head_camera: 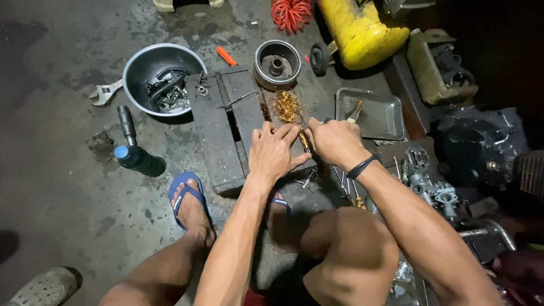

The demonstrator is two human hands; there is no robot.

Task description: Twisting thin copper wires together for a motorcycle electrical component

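Item: tangle of copper wire [287, 105], centre of the frame, lying on the dark wooden block [218, 127] just below the round metal drum [277, 63]. A strand or thin piece runs down from it between my two hands; I cannot tell for certain what it is, my knuckles cover most of it.

My left hand [274, 152]: fingers spread and pressed flat on the block at the wire's lower end, pinning rather than gripping; nothing enclosed in it that I can see.

My right hand [335, 140]: closed in a fist just right of the left, knuckles up, apparently clamped on something thin. What exactly is inside the fist is hidden.

Around, outward: metal bowl [161, 76] of small parts, upper left. Adjustable wrench [104, 93] beside it. Blue-capped bottle [137, 159], left of the block. Orange marker-like stick [226, 56] above the block. Shallow metal tray [371, 114] holding a tool, right of centre. Yellow tank [360, 28], top. Carburettor-like part [433, 187], right. My foot in a blue sandal [190, 201], below the block.

Risks, as I judge them:
- Fine wire ends may prick or slice my bare fingers if I pull hard.
- The strand may snap under tension and whip back.
- My hands are touching; a slip of the right would strike the left.
- Loose screws on the block could roll into its slot.
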